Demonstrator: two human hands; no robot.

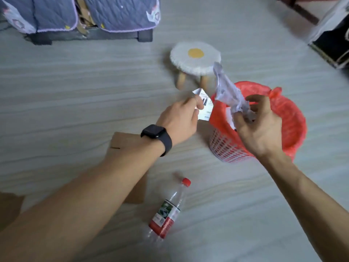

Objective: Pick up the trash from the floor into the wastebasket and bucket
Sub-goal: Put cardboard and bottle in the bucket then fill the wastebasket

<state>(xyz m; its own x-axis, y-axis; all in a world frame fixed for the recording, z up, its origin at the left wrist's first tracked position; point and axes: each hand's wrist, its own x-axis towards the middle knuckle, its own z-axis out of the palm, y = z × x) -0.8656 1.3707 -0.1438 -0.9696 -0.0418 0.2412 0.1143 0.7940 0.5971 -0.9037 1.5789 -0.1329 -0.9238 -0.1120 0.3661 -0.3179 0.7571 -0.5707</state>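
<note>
One wastebasket [226, 148], white mesh with a red liner, stands on the floor at three o'clock from centre. One clear plastic bottle [168, 210] with a red cap lies at six o'clock. Two brown cardboard pieces: one [122, 142] mostly hidden under the left forearm, the other [9, 208] cut off at the nine o'clock edge. One small stool [195, 57] stands at twelve o'clock.

The basket's contents are largely hidden by the right hand. The left hand [181, 120], with a black watch [156, 135] on its wrist, pinches a printed slip [205, 108], its text unreadable, just beside the basket rim. The right hand [262, 125], fingers curled, grasps a crumpled white paper [228, 91] over the basket's mouth.
</note>
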